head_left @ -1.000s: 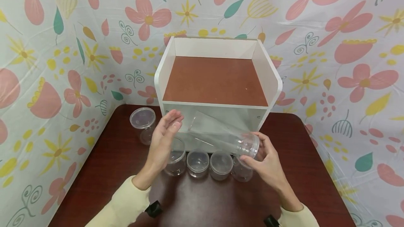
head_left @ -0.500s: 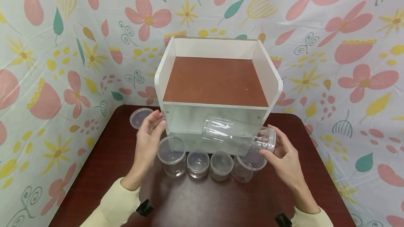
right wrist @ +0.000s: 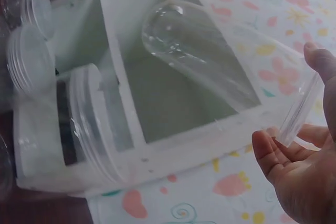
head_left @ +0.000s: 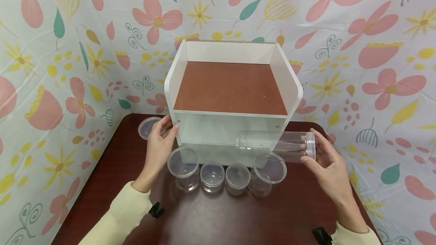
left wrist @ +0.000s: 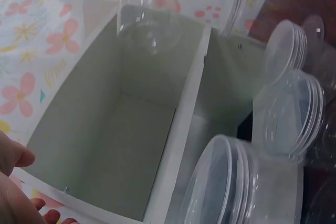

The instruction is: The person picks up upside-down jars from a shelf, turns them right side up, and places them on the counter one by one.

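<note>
My right hand (head_left: 330, 173) grips a tall clear plastic jar (head_left: 269, 144) by its lidded end. The jar lies sideways in the air, its base pointing left across the front opening of a white shelf unit (head_left: 231, 113). In the right wrist view the thumb and fingers are around the jar's lid (right wrist: 300, 109). My left hand (head_left: 157, 146) is at the unit's left side, fingers extended along its outer edge; whether they touch it is hard to tell. Its fingertips (left wrist: 51, 216) show past the side panel in the left wrist view.
In front of the unit stand a large lidded jar (head_left: 184, 163), two small lidded jars (head_left: 212, 177) and another large jar (head_left: 270, 169) in a row. One more lidded jar (head_left: 147, 127) is at the back left, partly behind the left hand. A floral cloth hangs behind the table (head_left: 218, 222).
My right hand has carried the tall jar rightward, and the jar has turned from slanted to nearly level. My left hand has moved left to the unit's side.
</note>
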The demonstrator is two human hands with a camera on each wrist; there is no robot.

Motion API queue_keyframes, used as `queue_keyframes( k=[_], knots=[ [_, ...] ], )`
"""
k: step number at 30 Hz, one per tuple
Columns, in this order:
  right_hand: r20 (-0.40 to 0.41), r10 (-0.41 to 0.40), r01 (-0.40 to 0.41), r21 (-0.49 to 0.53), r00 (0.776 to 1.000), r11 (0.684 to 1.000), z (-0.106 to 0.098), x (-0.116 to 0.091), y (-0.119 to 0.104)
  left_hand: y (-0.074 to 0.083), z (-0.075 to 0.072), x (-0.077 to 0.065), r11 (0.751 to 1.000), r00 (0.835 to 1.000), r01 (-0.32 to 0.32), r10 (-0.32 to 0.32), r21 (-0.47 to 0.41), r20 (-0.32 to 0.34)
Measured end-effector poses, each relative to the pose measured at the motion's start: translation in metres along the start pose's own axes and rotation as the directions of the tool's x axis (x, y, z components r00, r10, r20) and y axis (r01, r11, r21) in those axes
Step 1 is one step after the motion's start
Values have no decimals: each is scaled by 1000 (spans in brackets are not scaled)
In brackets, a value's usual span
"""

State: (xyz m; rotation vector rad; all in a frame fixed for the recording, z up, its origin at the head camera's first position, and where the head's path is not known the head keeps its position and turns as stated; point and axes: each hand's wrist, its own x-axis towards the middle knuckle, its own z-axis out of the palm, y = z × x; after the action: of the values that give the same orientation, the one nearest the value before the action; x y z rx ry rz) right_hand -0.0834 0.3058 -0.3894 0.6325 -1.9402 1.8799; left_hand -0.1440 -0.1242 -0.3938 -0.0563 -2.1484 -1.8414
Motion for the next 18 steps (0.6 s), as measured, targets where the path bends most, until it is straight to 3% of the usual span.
queue_keyframes(
  k=[5,9,13,16,18],
  knots=[
    [-38,-27,28,38,999,999,-10,4,-6,-5,2,9,998,1000,-8,7,54,20],
    [-84,-41,42,10,996,999,-19,8,-11,-7,4,15,993,1000,-13,10,120,21],
    [-145,-12,-15,-181,989,983,-29,9,-23,-9,7,19,975,999,-42,43,216,-1],
    [-180,19,-84,-365,984,927,-36,11,-34,-8,9,21,956,997,-69,75,286,-11],
    [-181,26,-102,-424,983,900,-41,12,-41,-8,10,22,946,996,-81,90,313,-13]
  ],
)
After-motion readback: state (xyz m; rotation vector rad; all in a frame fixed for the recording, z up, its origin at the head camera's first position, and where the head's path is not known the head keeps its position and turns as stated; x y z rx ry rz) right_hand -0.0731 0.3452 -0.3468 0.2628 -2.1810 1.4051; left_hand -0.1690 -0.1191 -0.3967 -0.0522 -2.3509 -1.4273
